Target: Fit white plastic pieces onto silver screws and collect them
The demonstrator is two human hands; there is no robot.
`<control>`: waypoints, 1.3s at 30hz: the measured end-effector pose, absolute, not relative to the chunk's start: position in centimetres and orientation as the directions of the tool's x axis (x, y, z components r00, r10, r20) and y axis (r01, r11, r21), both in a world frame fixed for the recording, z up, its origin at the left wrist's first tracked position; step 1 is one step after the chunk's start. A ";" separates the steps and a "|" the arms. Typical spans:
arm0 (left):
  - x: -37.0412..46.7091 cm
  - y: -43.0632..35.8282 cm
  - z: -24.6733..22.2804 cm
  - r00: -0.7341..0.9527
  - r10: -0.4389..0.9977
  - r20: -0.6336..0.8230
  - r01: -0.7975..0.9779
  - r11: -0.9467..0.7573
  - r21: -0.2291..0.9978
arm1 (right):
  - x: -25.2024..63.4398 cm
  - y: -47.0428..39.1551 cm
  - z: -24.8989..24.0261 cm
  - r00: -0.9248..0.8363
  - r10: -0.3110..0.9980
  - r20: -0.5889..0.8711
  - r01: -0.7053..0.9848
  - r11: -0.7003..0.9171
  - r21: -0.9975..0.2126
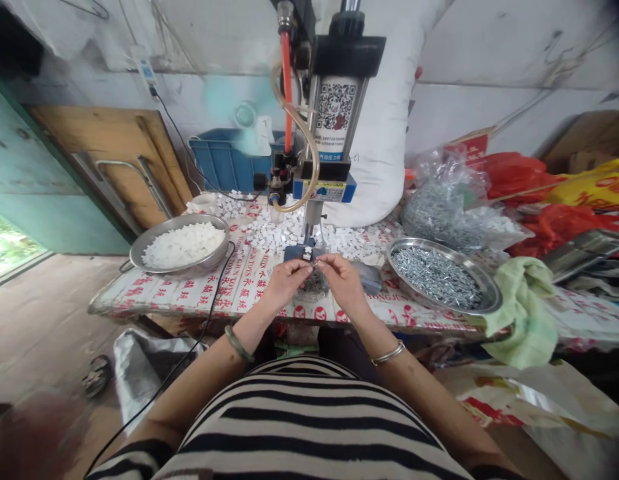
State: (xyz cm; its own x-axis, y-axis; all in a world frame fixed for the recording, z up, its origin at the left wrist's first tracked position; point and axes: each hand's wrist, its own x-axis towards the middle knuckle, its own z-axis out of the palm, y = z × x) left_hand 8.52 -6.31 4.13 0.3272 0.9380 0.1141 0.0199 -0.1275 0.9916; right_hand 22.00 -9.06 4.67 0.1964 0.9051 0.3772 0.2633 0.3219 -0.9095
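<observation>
My left hand point(288, 283) and my right hand point(343, 280) meet fingertip to fingertip just in front of the pneumatic press point(334, 120). Fingers of both hands are closed in a pinch; whatever lies between them is too small to make out. Right behind the fingertips is the dark press base point(293, 253), with a small white piece point(308, 253) on it under the ram. A pile of small metal parts point(314, 285) shows below and between my hands. Loose white plastic pieces point(274, 230) lie scattered behind the press.
To the left stands a metal bowl point(134, 257) of white pieces; to the right, a metal bowl point(492, 300) of metal pins. A green cloth point(524, 307) hangs over the table edge. Behind are a blue crate point(224, 163) and a clear bag point(439, 200). A black cable point(219, 287) crosses the table.
</observation>
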 end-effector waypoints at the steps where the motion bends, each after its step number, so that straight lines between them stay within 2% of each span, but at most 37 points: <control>1: 8.5 -6.3 4.1 0.321 0.938 0.129 0.036 -0.148 0.988 | 22.0 -9.1 4.6 0.218 0.904 0.368 0.254 0.311 -0.916; 4: 8.7 -6.4 4.0 0.309 0.933 0.187 0.068 -0.218 0.974 | 21.9 -9.1 4.4 0.252 0.896 0.365 0.248 0.304 -0.920; 7: 9.1 -6.6 4.1 0.303 0.929 0.214 0.069 -0.246 0.967 | 21.9 -9.3 4.3 0.231 0.881 0.413 0.346 0.323 -0.881; 11: 9.1 -6.6 4.0 0.357 0.925 0.130 0.048 -0.158 0.986 | 22.6 -9.6 3.9 0.101 0.834 0.543 0.588 0.390 -0.709; 14: 8.2 -5.2 4.1 0.497 0.863 0.089 0.185 -0.206 0.961 | 23.2 -9.7 3.4 0.015 0.799 0.601 0.697 0.422 -0.580; 16: 7.2 -3.2 4.3 0.529 0.842 0.102 0.409 -0.359 0.839 | 23.2 -9.7 3.2 0.023 0.800 0.600 0.747 0.385 -0.543; 17: 6.7 -2.0 4.4 0.484 0.866 0.126 0.555 -0.415 0.721 | 23.1 -9.7 3.1 0.038 0.803 0.595 0.767 0.359 -0.532; 19: 5.9 0.5 4.4 0.327 0.936 0.131 0.804 -0.349 0.481 | 22.9 -9.7 2.9 0.058 0.803 0.593 0.794 0.323 -0.515; 20: 5.7 1.6 4.3 0.265 0.959 0.102 0.874 -0.284 0.394 | 22.8 -9.7 2.9 0.059 0.802 0.594 0.801 0.317 -0.508; 22: 5.4 3.1 4.0 0.216 0.975 0.050 0.925 -0.221 0.310 | 22.6 -9.8 2.9 0.053 0.798 0.600 0.802 0.324 -0.501; 25: 5.2 3.4 3.3 0.236 0.970 0.065 0.918 -0.244 0.313 | 22.6 -9.9 3.1 0.064 0.809 0.584 0.790 0.316 -0.525; 26: 5.1 3.1 3.1 0.231 0.968 0.094 0.899 -0.249 0.360 | 22.6 -9.9 3.3 0.076 0.818 0.570 0.783 0.305 -0.543; 28: 5.1 2.0 2.8 0.189 0.974 0.128 0.782 -0.228 0.580 | 22.6 -9.9 3.6 0.098 0.831 0.548 0.763 0.290 -0.578; 30: 5.2 0.4 2.8 0.177 0.983 0.056 0.477 -0.135 0.868 | 22.4 -9.6 4.0 0.107 0.831 0.546 0.749 0.294 -0.594; 31: 5.3 -0.5 2.8 0.218 0.976 -0.013 0.280 -0.049 0.959 | 22.2 -9.4 4.2 0.101 0.827 0.553 0.751 0.301 -0.588; 33: 5.7 -2.3 3.1 0.365 0.924 -0.118 -0.064 0.151 0.986 | 21.8 -9.0 4.5 0.073 0.815 0.575 0.775 0.316 -0.547; 35: 6.2 -3.8 3.3 0.477 0.867 -0.144 -0.269 0.300 0.915 | 21.4 -8.6 4.7 0.022 0.799 0.601 0.817 0.332 -0.472; 39: 6.8 -5.2 3.6 0.522 0.838 -0.160 -0.407 0.409 0.817 | 20.8 -8.6 5.0 -0.096 0.746 0.659 0.888 0.363 -0.282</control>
State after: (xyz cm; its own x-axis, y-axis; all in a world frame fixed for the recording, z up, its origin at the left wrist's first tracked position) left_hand 6.77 -5.19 3.60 0.5221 0.8378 -0.1596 -0.4070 0.4092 0.8167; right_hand 20.83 -8.58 4.97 -0.0960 0.7462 0.6588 0.8883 0.3629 -0.2815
